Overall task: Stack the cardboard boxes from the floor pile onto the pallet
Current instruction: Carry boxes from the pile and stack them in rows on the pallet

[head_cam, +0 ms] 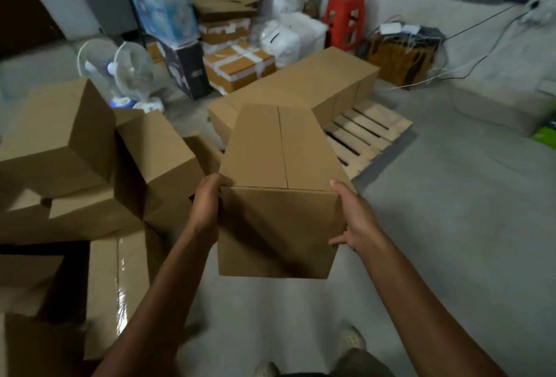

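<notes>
Holding the carried box (pixel 279 151) out in front at mid-scene, the person has one hand on each side of its near end. The left hand (pixel 207 205) grips the near left edge with its knuckles bent over the top corner. The right hand (pixel 355 217) clasps the near right edge, thumb laid across the near face, its other fingers hidden behind the side. The box is off the ground and its long axis runs from near to far, with the closed flap seam on top following that line.

The pallet (pixel 370 133) lies beyond the box and to the right. A row of boxes (pixel 316 81) already stands along its far-left side, running from near-left to far-right. Bare slats show on the right, so the open place is probably far-right of the grip, nearer the right hand. The box would likely need turning to lie along that row. The floor pile (pixel 75 151) sits to the left.
</notes>
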`<state>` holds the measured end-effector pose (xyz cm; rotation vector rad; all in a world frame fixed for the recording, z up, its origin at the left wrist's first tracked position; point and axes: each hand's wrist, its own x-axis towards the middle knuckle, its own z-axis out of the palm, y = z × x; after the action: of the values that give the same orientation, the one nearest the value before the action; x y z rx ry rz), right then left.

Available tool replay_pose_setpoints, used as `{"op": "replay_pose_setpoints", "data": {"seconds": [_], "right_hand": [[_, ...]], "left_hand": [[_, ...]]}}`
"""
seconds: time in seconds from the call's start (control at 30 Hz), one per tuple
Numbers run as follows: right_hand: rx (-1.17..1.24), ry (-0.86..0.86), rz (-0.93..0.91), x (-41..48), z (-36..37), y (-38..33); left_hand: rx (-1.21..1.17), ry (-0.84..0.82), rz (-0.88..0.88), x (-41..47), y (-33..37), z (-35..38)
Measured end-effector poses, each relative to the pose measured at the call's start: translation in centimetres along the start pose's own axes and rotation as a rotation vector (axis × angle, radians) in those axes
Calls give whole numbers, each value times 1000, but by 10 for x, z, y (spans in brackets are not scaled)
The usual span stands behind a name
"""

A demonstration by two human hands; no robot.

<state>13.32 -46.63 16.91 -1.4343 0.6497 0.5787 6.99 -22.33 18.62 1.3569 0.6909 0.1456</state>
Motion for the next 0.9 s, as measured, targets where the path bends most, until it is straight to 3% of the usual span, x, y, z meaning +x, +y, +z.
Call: {"op": "replay_pose_setpoints", "data": {"seconds": [0.23,0.43,0.6,0.9], "right_hand": [[139,121,-184,1,-114,-73],[189,180,-339,24,-233,-137],[104,163,-475,50,-300,-183],[87,117,-518,132,-342,-256]], "left_hand": [[-49,-253,125,-5,34,144],[-123,-418,81,-11,53,276],[-169,-419,-16,-1,74,364],[-149,-360,43,55,79,457]]}}
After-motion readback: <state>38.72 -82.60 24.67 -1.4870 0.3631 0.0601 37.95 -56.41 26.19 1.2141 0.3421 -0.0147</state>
